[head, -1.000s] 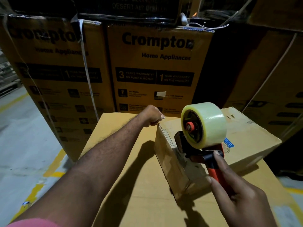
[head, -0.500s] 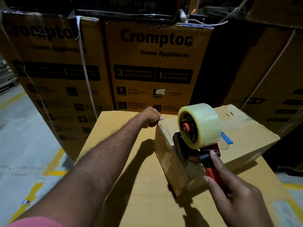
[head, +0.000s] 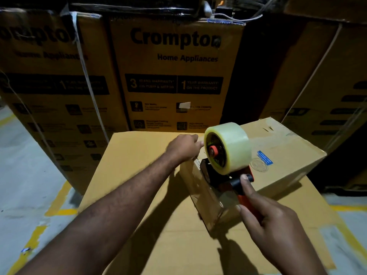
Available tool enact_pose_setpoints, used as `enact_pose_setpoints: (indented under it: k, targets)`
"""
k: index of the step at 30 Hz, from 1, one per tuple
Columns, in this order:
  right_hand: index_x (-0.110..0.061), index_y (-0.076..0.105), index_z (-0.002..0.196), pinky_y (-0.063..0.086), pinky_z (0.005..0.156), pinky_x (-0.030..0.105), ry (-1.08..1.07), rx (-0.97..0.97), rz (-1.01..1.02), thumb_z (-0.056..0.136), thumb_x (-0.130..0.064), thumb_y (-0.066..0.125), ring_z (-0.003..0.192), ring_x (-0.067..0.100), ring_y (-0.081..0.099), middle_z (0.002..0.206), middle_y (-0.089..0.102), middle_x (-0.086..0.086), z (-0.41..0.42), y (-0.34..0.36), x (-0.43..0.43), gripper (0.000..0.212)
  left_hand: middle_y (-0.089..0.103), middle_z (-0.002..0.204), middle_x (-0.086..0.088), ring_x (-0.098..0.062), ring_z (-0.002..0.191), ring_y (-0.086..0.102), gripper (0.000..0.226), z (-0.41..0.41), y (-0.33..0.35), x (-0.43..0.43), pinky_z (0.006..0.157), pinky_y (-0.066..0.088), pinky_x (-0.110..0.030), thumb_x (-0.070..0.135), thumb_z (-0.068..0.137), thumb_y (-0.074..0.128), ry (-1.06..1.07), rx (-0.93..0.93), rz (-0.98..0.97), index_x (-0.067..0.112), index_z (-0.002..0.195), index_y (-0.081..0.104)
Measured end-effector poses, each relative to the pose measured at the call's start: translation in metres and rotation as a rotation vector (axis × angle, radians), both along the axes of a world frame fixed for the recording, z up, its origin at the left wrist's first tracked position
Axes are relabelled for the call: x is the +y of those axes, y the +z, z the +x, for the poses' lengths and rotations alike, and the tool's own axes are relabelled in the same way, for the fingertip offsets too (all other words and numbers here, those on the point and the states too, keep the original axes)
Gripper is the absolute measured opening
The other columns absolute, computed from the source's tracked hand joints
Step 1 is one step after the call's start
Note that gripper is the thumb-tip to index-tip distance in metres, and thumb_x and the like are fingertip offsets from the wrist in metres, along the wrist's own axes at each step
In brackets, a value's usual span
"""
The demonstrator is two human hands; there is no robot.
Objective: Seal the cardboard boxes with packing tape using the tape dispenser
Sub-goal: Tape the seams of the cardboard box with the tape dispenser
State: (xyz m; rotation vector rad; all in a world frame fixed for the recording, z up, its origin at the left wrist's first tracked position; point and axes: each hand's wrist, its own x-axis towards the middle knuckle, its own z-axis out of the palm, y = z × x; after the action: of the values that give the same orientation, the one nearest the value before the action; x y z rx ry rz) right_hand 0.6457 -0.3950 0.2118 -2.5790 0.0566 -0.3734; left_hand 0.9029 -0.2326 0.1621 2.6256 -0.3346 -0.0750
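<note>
A small brown cardboard box lies on top of a large flat carton. My right hand grips the orange handle of the tape dispenser, which carries a clear tape roll. The dispenser's front rests against the small box's near-left end. My left hand reaches across with curled fingers and holds the far-left top corner of the small box. Shiny tape runs down the box's near face.
Tall Crompton cartons stand stacked right behind, with white strapping on the left one. More cartons sit at the right. Grey floor with yellow lines lies to the left and right of the large carton.
The dispenser has moved forward and up along the small box's near end. My left hand stays at the box's far-left corner. The view has shifted slightly closer.
</note>
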Motion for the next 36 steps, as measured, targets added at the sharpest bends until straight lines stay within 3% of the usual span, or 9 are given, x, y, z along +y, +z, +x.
enact_pose_setpoints:
  k: [3, 5, 8, 13, 19, 22, 27, 30, 36]
  targets:
    - [-0.062, 0.013, 0.145, 0.044, 0.067, 0.016, -0.005, 0.151, -0.016, 0.093, -0.043, 0.063, 0.071, -0.003, 0.053, 0.079, 0.061, -0.014, 0.008, 0.012, 0.004, 0.074, 0.058, 0.142, -0.005, -0.032, 0.13, 0.052, 0.049, 0.009, -0.008, -0.004, 0.111, 0.026, -0.073, 0.05, 0.103, 0.036, 0.0, 0.068, 0.116, 0.027, 0.144, 0.047]
    - [-0.061, 0.006, 0.145, 0.043, 0.062, 0.014, -0.014, 0.212, -0.024, 0.097, -0.043, 0.058, 0.069, -0.002, 0.053, 0.076, 0.061, -0.012, 0.013, 0.019, 0.008, 0.073, 0.052, 0.148, -0.006, -0.035, 0.138, 0.044, 0.051, 0.016, -0.009, -0.007, 0.11, 0.005, -0.081, 0.049, 0.103, 0.041, -0.006, 0.104, 0.175, 0.025, 0.148, 0.042]
    - [-0.058, 0.01, 0.148, 0.043, 0.062, 0.017, -0.013, 0.232, -0.018, 0.098, -0.041, 0.056, 0.071, -0.004, 0.053, 0.087, 0.067, -0.011, 0.017, 0.022, 0.009, 0.07, 0.036, 0.162, -0.007, -0.038, 0.151, 0.022, 0.064, 0.017, -0.011, -0.007, 0.108, -0.007, -0.082, 0.047, 0.102, 0.044, -0.002, 0.114, 0.219, 0.025, 0.159, 0.025]
    - [-0.064, 0.011, 0.146, 0.05, 0.067, 0.026, -0.042, 0.25, -0.053, 0.097, -0.042, 0.057, 0.069, 0.001, 0.057, 0.076, 0.063, -0.008, 0.005, 0.023, 0.007, 0.07, 0.018, 0.169, -0.009, -0.034, 0.157, -0.001, 0.067, 0.007, -0.007, -0.007, 0.111, -0.011, -0.078, 0.039, 0.106, 0.033, -0.02, 0.111, 0.198, 0.021, 0.164, 0.005]
    - [-0.078, 0.011, 0.128, 0.037, 0.054, 0.017, -0.089, 0.288, -0.07, 0.091, -0.043, 0.063, 0.064, -0.003, 0.057, 0.059, 0.063, -0.014, -0.04, 0.032, -0.002, 0.072, 0.009, 0.171, -0.008, -0.033, 0.157, -0.005, 0.061, 0.008, -0.005, -0.007, 0.111, -0.012, -0.078, 0.042, 0.11, 0.022, -0.031, 0.135, 0.22, 0.02, 0.163, 0.003]
    - [-0.078, 0.014, 0.126, 0.04, 0.058, 0.023, -0.116, 0.268, -0.077, 0.089, -0.042, 0.066, 0.06, 0.004, 0.055, 0.063, 0.064, -0.005, -0.054, 0.031, -0.001, 0.073, 0.006, 0.171, -0.007, -0.036, 0.156, -0.007, 0.061, 0.01, -0.007, -0.011, 0.107, -0.012, -0.082, 0.036, 0.108, 0.026, -0.056, 0.131, 0.276, 0.022, 0.164, 0.006]
    - [-0.073, 0.017, 0.127, 0.038, 0.06, 0.009, -0.134, 0.254, -0.052, 0.093, -0.037, 0.065, 0.066, -0.008, 0.049, 0.072, 0.057, -0.025, -0.055, 0.029, 0.006, 0.069, 0.006, 0.17, -0.012, -0.038, 0.156, -0.007, 0.064, -0.026, 0.004, -0.016, 0.115, -0.008, -0.075, 0.036, 0.106, 0.041, -0.17, -0.176, 0.372, 0.015, 0.161, 0.016]
    - [-0.069, 0.019, 0.132, 0.046, 0.065, 0.021, -0.153, 0.229, -0.025, 0.094, -0.036, 0.065, 0.075, -0.003, 0.053, 0.087, 0.062, -0.014, -0.057, 0.028, 0.004, 0.068, 0.022, 0.168, -0.008, -0.027, 0.157, 0.006, 0.053, -0.071, -0.009, -0.023, 0.123, -0.005, -0.06, 0.023, 0.104, 0.045, -0.443, -0.18, 0.16, 0.019, 0.156, 0.035]
    - [-0.059, 0.026, 0.146, 0.055, 0.074, 0.037, -0.125, 0.227, -0.053, 0.095, -0.038, 0.062, 0.087, 0.017, 0.063, 0.095, 0.069, 0.002, -0.054, 0.02, -0.005, 0.065, 0.016, 0.17, 0.002, -0.018, 0.156, 0.007, 0.06, -0.076, -0.017, -0.017, 0.123, -0.006, -0.052, 0.019, 0.104, 0.04, -0.461, -0.17, 0.166, 0.029, 0.161, 0.025]
